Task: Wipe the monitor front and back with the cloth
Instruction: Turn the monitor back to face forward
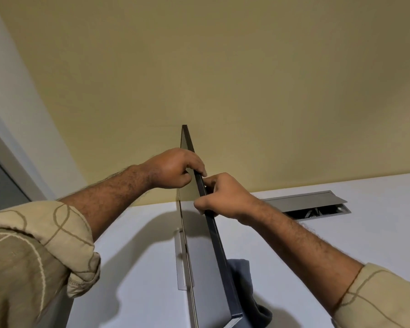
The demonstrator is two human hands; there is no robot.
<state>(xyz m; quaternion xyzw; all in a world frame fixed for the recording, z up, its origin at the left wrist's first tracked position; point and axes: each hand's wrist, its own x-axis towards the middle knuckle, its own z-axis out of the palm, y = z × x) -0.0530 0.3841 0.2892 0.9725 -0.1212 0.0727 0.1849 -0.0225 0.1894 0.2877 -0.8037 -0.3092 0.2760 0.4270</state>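
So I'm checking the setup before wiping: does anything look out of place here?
Both the left hand and right hand grip the monitor top edge, while the cloth lies unused on the desk beside it.

a white bench [341, 245] fills the lower right of the view, its far edge meeting a yellow wall [223, 67]. near that far edge, toward the bench's right side, a grey cable hatch [305, 204] is set into the surface with its flap lifted, a dark slot showing beneath. a white wall [12, 86] and a grey frame [0, 176] stand at the left.
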